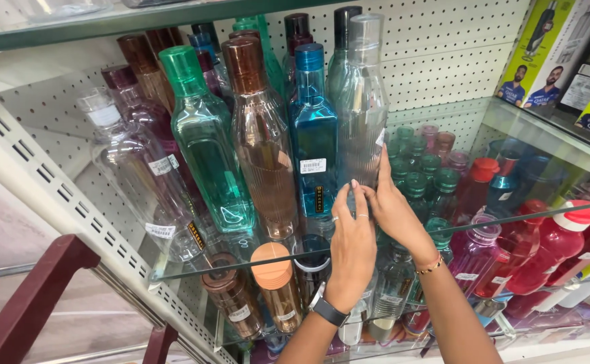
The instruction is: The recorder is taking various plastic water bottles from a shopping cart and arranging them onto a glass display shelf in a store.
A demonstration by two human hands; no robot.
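Both hands are pinching the grey bottle [361, 114] low on its body: left hand [350, 249] fingers wrapping its front, right hand [390, 205] bracing behind, steadying it upright on the glass shelf [443, 232]; blue bottle [314, 148] touching leftward.

Item I have in hand: one tall clear bottle [362, 114], smoky grey tint, ribbed faceted sides, matching clear cap, small white sticker on its right edge. It stands upright at the glass shelf's front, just right of the blue bottle, touching it.
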